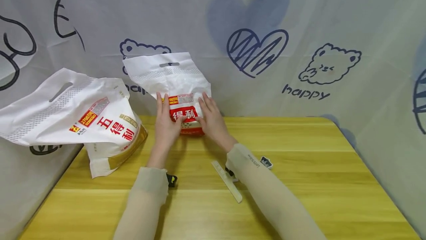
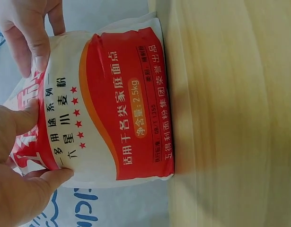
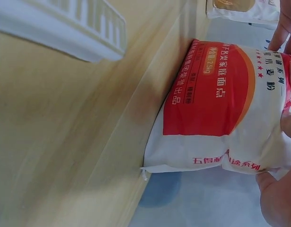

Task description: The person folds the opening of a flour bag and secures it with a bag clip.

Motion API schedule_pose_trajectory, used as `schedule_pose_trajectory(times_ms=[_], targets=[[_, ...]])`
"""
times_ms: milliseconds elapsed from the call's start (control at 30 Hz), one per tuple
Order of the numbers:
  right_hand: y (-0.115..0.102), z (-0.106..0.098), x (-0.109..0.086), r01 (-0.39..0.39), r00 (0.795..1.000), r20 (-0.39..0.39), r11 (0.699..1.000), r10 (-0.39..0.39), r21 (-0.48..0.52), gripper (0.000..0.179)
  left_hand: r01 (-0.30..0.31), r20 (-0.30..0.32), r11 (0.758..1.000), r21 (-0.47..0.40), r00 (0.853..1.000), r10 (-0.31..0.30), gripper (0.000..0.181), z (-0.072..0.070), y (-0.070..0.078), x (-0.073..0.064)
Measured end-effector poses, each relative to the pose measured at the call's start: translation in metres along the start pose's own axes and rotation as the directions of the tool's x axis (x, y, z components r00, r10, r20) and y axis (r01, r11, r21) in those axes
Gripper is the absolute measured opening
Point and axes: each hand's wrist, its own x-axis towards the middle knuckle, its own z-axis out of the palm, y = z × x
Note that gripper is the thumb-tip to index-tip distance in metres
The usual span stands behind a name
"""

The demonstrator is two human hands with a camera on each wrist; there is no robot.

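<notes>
In the head view, a white and red flour bag (image 1: 169, 77) with a punched handle slot stands upright at the table's back edge. My left hand (image 1: 168, 125) grips its left side, thumb on the front. My right hand (image 1: 214, 121) holds the opposite side, its thumb also across the front label. In the left wrist view, the flour bag's red lower part (image 2: 121, 94) rests on the table, with fingers wrapped over both sides higher up. The right wrist view has the bag's base (image 3: 197, 109) on the wood; the right hand (image 3: 280, 198) is partly cut off.
A second white flour bag (image 1: 110, 129) with a gold base leans at the table's left, its top flopped leftward. A pale slatted strip (image 1: 227, 181) lies near my right forearm. Behind the yellow wooden table (image 1: 299, 195) hangs a printed cloth (image 1: 199, 10).
</notes>
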Motion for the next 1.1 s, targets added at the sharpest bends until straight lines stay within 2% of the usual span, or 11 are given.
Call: schedule_pose_trajectory(times_ms=[367, 867, 1100], targets=[[0.013, -0.011, -0.009, -0.01, 1.0, -0.02, 0.999, 0.011, 0.043, 0.071, -0.014, 0.027, 1.0, -0.022, 1.0, 0.015, 0.101, 0.012, 0.013, -0.005], [0.04, -0.04, -0.035, -0.034, 0.997, -0.071, 0.999, 0.036, 0.019, 0.071, -0.081, 0.044, 0.993, -0.085, 0.995, 0.085, 0.099, 0.048, 0.038, -0.01], [0.054, -0.052, -0.048, -0.052, 0.995, -0.08, 0.999, 0.053, 0.006, 0.072, -0.063, 0.086, 0.993, -0.104, 0.994, 0.072, 0.098, 0.061, 0.053, -0.016]])
